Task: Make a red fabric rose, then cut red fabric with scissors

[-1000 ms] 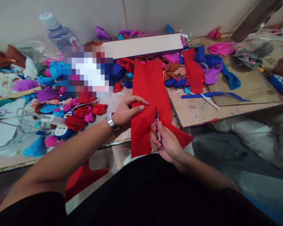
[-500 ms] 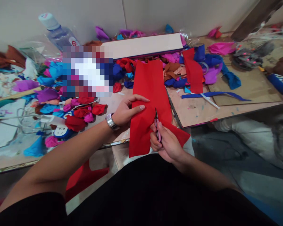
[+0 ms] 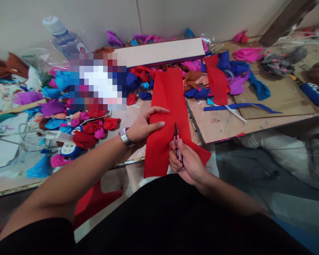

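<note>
A long red sheet (image 3: 168, 92), crepe paper or cloth, stretches from the table toward my body. Its lower part is slit, with one side splayed out to the right. My left hand (image 3: 146, 124), wearing a metal watch, grips the sheet's left edge: thumb and index finger lie on top, and the other fingers are hidden underneath. In my right hand (image 3: 185, 157) is a small pair of scissors (image 3: 178, 143) with pink handles. Their dark blades point away from me at the upper end of the slit and look nearly closed.
Crumpled coloured pieces (image 3: 85, 136) cover the table's left side, near a power strip (image 3: 68, 148) and a bottle (image 3: 69, 40). Behind the sheet lies a long pale board (image 3: 159, 51). Blue strip (image 3: 236, 106) and red piece (image 3: 218, 83) lie right. A red stool (image 3: 95, 202) stands below.
The red sheet's splayed lower right corner has shifted slightly left. Both hands stay in nearly the same places, and the scissors remain at the slit.
</note>
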Action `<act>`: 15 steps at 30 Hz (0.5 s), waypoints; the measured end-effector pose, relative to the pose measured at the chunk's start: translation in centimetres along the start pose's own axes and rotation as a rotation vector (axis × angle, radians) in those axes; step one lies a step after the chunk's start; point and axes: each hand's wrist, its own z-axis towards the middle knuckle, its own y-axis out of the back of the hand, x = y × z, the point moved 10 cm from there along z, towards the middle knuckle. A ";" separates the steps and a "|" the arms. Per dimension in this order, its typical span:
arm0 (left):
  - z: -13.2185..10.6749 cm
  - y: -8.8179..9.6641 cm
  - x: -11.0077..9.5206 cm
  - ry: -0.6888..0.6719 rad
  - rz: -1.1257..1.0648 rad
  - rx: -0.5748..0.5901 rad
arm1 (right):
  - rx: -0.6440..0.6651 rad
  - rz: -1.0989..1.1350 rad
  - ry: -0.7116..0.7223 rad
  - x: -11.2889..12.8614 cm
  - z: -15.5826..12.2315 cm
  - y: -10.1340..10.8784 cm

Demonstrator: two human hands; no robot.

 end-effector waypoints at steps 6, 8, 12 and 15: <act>0.0 0.0 -0.4 -0.036 -0.013 -0.011 | 0.020 0.032 -0.007 0.1 -0.1 -0.2; -0.1 0.0 -0.8 -0.063 -0.007 -0.007 | 0.026 0.036 -0.009 0.2 -0.1 -0.3; -0.1 -0.2 -1.5 -0.105 -0.007 0.003 | 0.029 0.035 -0.004 0.5 0.0 -0.4; -0.2 -0.5 -1.7 -0.100 -0.022 0.023 | 0.020 0.029 0.001 0.5 -0.1 -0.4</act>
